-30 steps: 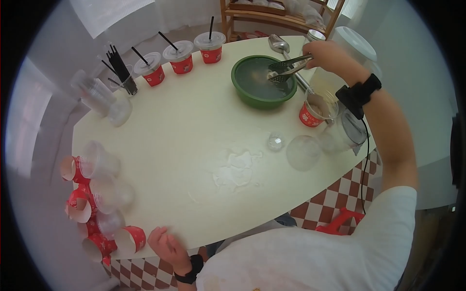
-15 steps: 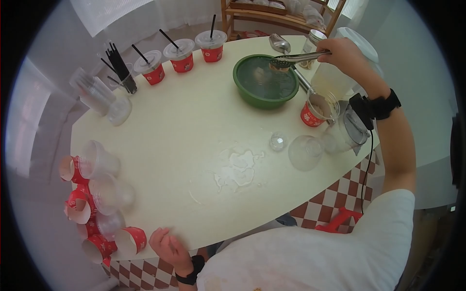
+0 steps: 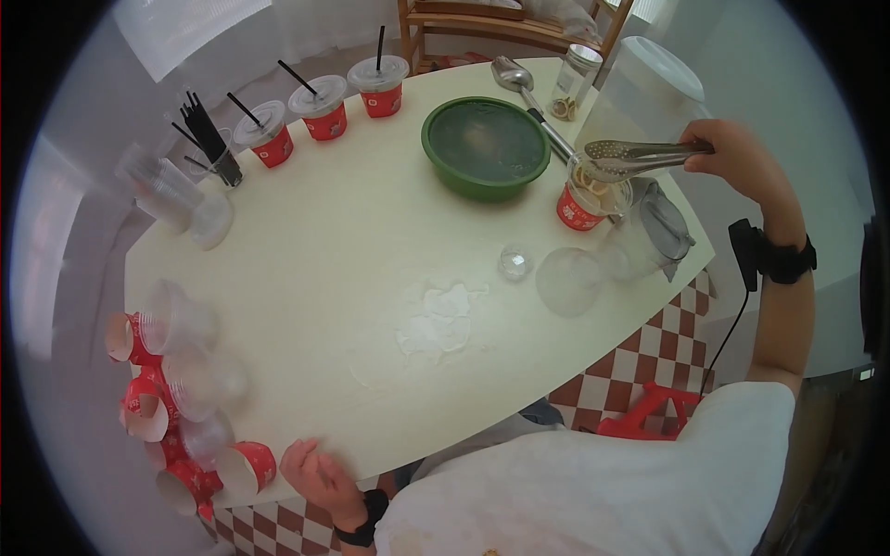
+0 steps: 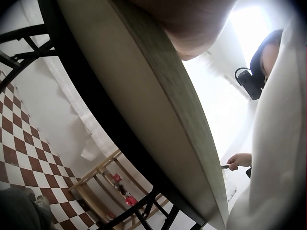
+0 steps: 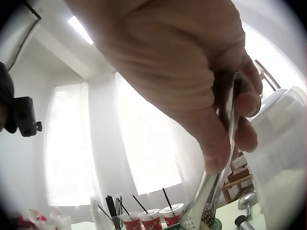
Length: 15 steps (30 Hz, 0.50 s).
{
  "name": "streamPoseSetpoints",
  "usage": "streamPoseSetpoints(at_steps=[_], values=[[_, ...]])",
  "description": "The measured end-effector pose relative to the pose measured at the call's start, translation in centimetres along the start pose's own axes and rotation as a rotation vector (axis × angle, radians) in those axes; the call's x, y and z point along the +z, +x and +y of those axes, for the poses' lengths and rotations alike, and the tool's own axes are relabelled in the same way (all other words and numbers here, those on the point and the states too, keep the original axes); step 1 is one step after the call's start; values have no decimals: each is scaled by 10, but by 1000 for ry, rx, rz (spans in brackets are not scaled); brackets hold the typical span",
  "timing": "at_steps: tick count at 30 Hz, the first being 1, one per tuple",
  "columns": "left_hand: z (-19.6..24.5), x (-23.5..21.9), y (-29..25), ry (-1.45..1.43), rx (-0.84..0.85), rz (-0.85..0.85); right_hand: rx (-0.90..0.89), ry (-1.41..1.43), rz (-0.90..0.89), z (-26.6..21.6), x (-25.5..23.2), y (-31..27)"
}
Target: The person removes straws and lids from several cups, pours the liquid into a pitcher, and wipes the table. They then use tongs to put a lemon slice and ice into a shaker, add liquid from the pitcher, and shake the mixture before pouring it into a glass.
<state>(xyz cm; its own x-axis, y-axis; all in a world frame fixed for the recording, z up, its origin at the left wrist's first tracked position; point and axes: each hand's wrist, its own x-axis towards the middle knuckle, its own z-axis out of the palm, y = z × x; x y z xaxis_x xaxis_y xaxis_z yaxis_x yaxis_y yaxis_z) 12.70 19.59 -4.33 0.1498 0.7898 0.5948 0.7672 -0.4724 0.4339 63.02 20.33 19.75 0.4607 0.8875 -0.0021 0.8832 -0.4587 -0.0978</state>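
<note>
Silver perforated metal tongs (image 3: 640, 159): reach leftward, arms narrowly apart, tips over the mouth of the clear plastic cup in a red printed sleeve (image 3: 581, 215); whether they pinch anything or touch the rim, I cannot tell.
Red-sleeved cup: uncovered on the cream desk (image 3: 371, 232), just beside the round green bowl of liquid (image 3: 484, 192); yellowish ring-like pieces show inside.
Step at the cup: probably adding or settling a piece with the tongs.
Next tong move: seems to call for easing the grip, then lifting clear without tipping the cup.
Right hand (image 3: 742, 159): pinches the tongs' back end between thumb and fingers; arm stretched forward, hand turned inward.
Left hand (image 3: 320, 474): holds nothing, fingers loosely bent at the desk's near edge.
</note>
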Motion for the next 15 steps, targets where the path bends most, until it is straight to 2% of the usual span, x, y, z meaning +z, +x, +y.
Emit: streamPoseSetpoints(at_steps=[4, 8, 15], values=[[1, 0, 0, 3, -15, -3, -64, 31, 50, 10, 6, 14], [0, -1, -1, -10, -28, 15, -186, 19, 179, -21, 14, 46], [-2, 0, -3, 3, -60, 24, -564, -313, 252, -71, 61, 112]])
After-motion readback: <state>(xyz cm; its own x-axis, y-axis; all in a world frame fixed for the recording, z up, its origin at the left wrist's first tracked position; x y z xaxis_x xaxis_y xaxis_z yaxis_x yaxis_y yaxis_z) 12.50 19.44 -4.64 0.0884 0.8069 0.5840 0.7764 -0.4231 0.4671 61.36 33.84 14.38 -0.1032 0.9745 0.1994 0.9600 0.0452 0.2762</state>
